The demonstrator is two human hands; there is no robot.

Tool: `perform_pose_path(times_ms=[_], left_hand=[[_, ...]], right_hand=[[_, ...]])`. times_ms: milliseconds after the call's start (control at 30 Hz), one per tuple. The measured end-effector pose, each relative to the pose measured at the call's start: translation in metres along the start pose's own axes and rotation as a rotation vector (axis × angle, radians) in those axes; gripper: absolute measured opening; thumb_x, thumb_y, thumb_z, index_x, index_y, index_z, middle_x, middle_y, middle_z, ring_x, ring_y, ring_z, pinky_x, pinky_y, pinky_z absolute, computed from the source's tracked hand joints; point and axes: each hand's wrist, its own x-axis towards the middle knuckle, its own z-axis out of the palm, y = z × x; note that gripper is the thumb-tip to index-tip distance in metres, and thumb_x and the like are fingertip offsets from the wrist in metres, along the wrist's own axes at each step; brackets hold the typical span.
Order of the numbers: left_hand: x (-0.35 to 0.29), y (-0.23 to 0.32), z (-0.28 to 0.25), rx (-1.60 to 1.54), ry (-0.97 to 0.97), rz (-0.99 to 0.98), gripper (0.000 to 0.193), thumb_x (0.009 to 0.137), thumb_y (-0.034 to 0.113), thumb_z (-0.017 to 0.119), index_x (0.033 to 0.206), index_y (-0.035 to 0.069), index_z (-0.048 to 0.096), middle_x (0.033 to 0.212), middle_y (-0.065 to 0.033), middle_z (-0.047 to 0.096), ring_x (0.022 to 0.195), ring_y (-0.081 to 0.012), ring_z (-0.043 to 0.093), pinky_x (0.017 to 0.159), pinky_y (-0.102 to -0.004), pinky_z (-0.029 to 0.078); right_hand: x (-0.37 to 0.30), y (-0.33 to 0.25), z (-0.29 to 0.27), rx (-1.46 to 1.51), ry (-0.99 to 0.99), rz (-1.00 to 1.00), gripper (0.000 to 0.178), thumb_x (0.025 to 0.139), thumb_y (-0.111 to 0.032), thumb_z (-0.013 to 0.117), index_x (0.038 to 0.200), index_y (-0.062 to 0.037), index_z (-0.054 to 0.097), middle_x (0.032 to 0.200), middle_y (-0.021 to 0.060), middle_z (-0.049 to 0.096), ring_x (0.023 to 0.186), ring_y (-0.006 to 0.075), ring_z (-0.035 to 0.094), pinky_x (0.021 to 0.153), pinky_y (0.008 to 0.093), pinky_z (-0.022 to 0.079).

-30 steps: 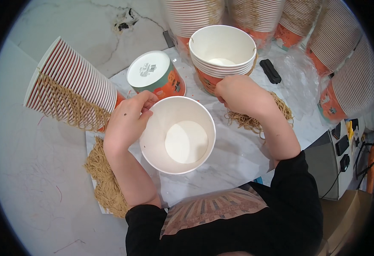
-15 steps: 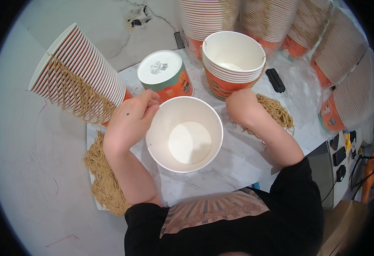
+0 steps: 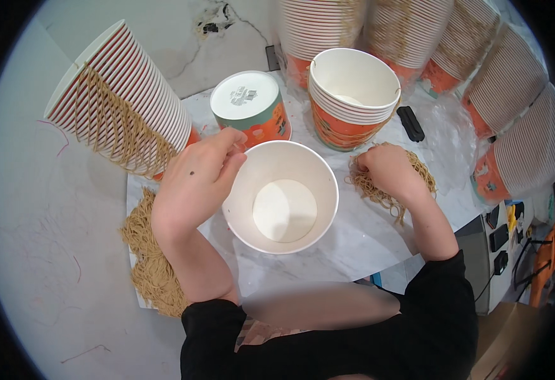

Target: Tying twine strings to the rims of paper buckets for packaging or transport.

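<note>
An open white paper bucket (image 3: 285, 212) stands upright in front of me, its inside showing. My left hand (image 3: 198, 174) is at its left rim with thumb and fingers pinched together; whatever is between the fingertips is hidden. Over to the right, my right hand (image 3: 388, 168) reaches into a small heap of tan cords (image 3: 378, 197), fingers closed on some strands. Behind the bucket, an upside-down paper bucket (image 3: 244, 95) shows its white base. Right of that is a short stack of buckets (image 3: 353, 114) with tan cord handles threaded near the rim.
At left leans a tall stack of nested buckets (image 3: 132, 95) with cords draped along it. A larger cord pile (image 3: 154, 266) lies by my left forearm. Plastic-wrapped bucket stacks (image 3: 321, 31) line the back right. A small black object (image 3: 410, 123) lies near the short stack.
My right hand has moved from beside the short bucket stack, right and toward me, onto the small cord heap. My left hand stays by the open bucket's rim. The whole view has shifted slightly.
</note>
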Motion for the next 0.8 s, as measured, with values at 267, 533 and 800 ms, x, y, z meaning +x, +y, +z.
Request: perform_pose_path(times_ms=[267,533,800], left_hand=[[-0.006,0.003,-0.001,0.006,-0.01,0.029,0.024,0.097,0.013,0.064,0.116,0.0,0.064,0.094,-0.0141,0.072,0.087,-0.0285,0.071,0.073,-0.039,0.054],[-0.009,0.011,0.0,0.015,0.009,0.071,0.026,0.096,0.011,0.067,0.12,0.001,0.065,0.094,-0.0124,0.072,0.088,-0.0227,0.07,0.076,-0.0344,0.055],[0.004,0.044,0.03,-0.332,0.088,0.335,0.042,0.092,0.008,0.072,0.133,0.005,0.064,0.126,-0.0082,0.068,0.1,-0.0181,0.067,0.077,-0.0289,0.055]], right_hand=[[-0.025,-0.003,-0.035,0.411,0.125,0.034,0.009,0.077,-0.005,0.073,0.086,-0.0045,0.071,0.082,0.0127,0.071,0.082,0.0334,0.069,0.074,0.0428,0.054],[-0.047,0.006,-0.066,0.492,0.38,0.147,0.016,0.085,-0.004,0.072,0.101,-0.0046,0.071,0.087,0.0139,0.073,0.076,0.0296,0.071,0.07,0.0381,0.055],[-0.036,-0.036,-0.117,0.787,0.593,-0.236,0.016,0.09,0.0,0.069,0.106,0.0013,0.07,0.089,0.0101,0.072,0.079,0.0202,0.071,0.07,0.0304,0.055]])
